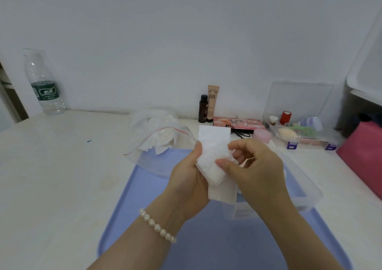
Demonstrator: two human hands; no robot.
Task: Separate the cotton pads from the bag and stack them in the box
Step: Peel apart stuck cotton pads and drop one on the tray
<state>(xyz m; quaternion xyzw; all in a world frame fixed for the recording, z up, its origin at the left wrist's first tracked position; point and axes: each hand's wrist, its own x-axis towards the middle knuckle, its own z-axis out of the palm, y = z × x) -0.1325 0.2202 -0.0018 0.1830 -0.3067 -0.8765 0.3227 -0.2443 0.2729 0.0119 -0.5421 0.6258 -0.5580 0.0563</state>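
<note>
Above the middle of a blue tray point(128, 207) on the desk point(62, 166), the left hand point(190, 178) gripped a small stack of white cotton pads point(213, 158) while the right hand point(256, 166) pinched its near edge. The clear box point(310, 195) sat directly beneath, on the tray's right side; the bag point(157, 137), more pads inside, lay at the far edge. Squaring the edges before lowering would likely keep the stack tidy.

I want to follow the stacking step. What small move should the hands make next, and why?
Probably lower the cotton pads into the clear box: both hands, left and right, hold the bunch directly above it, away from the zip bag.
</note>
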